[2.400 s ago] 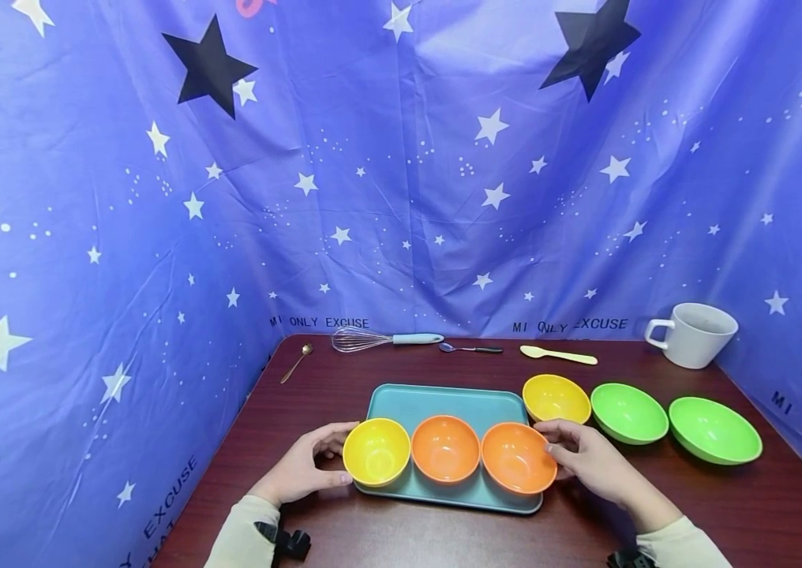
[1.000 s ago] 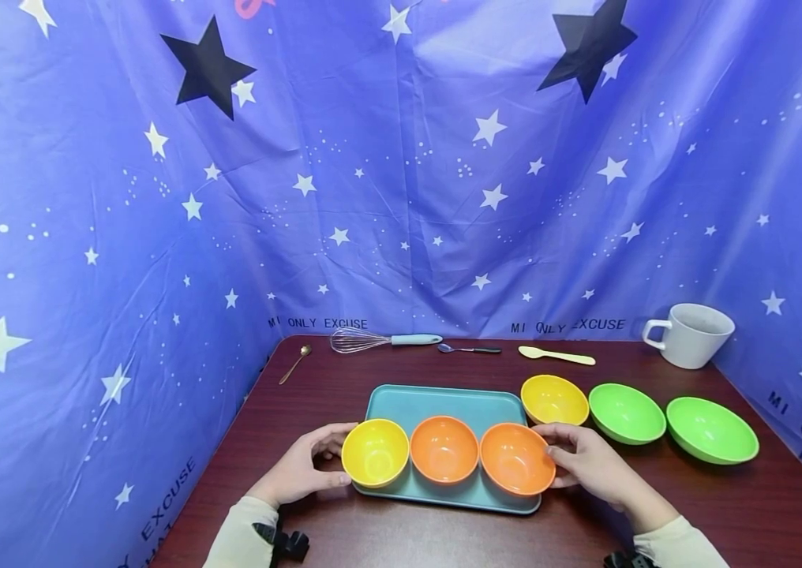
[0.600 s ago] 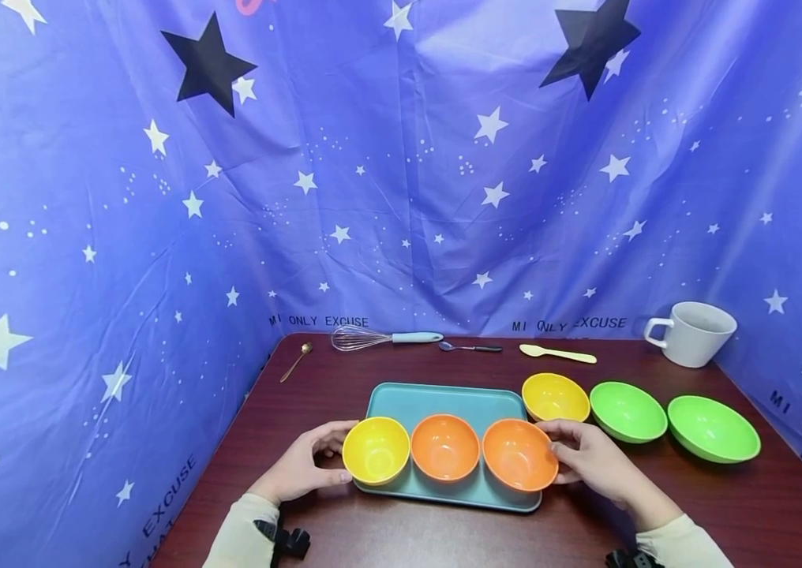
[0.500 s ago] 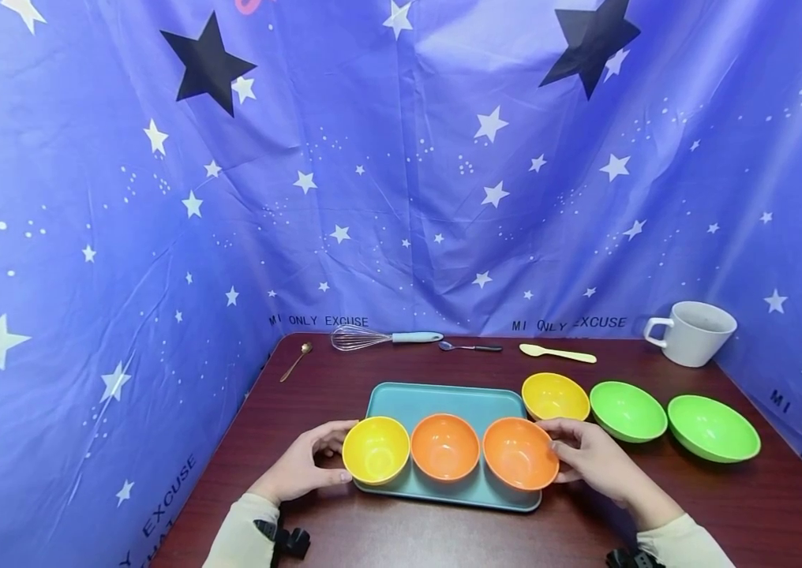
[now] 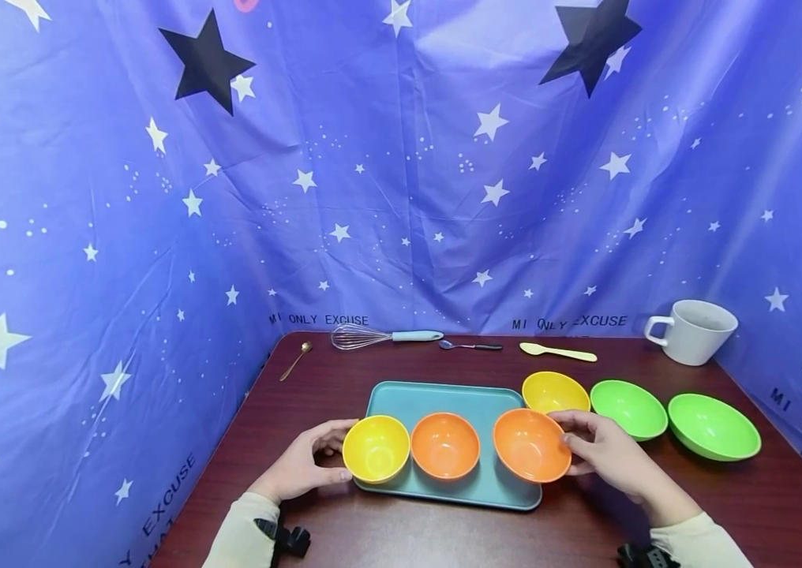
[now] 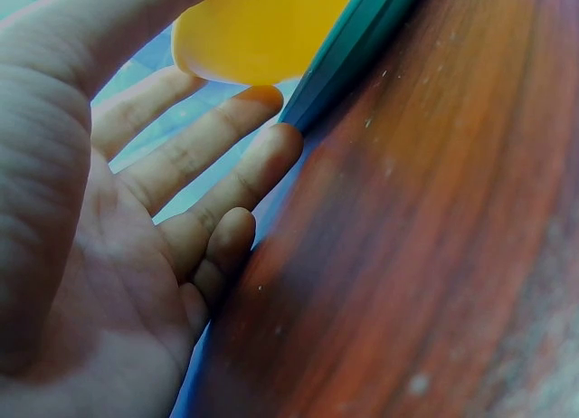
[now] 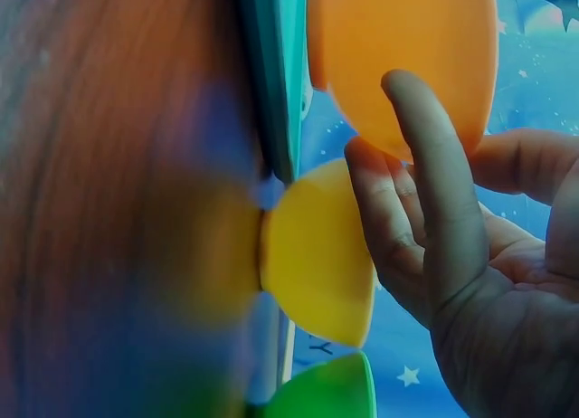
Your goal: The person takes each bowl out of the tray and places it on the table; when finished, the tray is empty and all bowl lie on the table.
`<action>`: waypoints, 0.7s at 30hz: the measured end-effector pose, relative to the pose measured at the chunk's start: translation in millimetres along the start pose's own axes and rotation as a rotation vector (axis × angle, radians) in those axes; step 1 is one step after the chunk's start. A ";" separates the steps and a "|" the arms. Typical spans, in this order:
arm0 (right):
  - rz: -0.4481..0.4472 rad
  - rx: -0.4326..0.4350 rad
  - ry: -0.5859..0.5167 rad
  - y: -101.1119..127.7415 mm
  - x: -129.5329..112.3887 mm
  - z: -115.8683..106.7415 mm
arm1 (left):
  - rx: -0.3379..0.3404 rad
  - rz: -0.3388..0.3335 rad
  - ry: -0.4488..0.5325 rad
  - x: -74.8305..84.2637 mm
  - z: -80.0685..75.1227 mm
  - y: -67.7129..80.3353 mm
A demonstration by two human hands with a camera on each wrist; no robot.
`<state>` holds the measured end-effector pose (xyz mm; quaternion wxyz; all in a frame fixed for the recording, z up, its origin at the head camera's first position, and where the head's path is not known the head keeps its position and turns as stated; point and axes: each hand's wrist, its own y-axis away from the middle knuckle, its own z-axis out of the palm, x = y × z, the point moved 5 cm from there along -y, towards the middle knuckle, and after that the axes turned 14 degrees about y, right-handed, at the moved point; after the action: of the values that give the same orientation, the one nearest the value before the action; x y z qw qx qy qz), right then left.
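- Since the earlier frames my right hand (image 5: 610,456) has tipped the right orange bowl (image 5: 531,444) up and nudged it rightward; a gap has opened between it and the middle orange bowl (image 5: 445,445). Everything else has stayed put.
- My left hand (image 5: 305,465): fingers and thumb curled around the outer side of the yellow bowl (image 5: 376,448), which sits at the left end of the teal tray (image 5: 436,397).
- Right hand: fingers and thumb wrapped on the right orange bowl's wall, holding it tilted over the tray's right end, close to the second yellow bowl (image 5: 553,390) on the table (image 5: 763,505).
- Progress, as I judge it: three bowls are in a row along the tray's near edge; the right one is coming off or being reseated, can't tell which. Tray's far half is bare.
- Off the tray: one yellow bowl, two green bowls (image 5: 628,409) in a line to the right.
- Counts: 2 yellow, 2 orange, 2 green bowls; 1 tray; 1 whisk (image 5: 380,338); 2 spoons (image 5: 297,360); 1 pale spatula (image 5: 557,353); 1 white mug (image 5: 694,331).
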<state>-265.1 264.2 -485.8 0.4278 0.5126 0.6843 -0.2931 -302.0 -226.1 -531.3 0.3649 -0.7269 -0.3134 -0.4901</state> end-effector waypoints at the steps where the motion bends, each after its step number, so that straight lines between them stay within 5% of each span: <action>1: 0.003 0.010 0.006 1.0 -0.2 -2.2 | 0.000 0.000 -0.003 -0.2 -0.1 0.0; 21: 0.000 0.035 0.025 28.1 19.2 -25.6 | 0.005 -0.015 -0.010 0.0 0.4 1.8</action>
<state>-247.7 303.0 -489.9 0.4102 0.5235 0.6846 -0.2985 -300.4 -226.8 -531.7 0.3613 -0.7261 -0.3219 -0.4886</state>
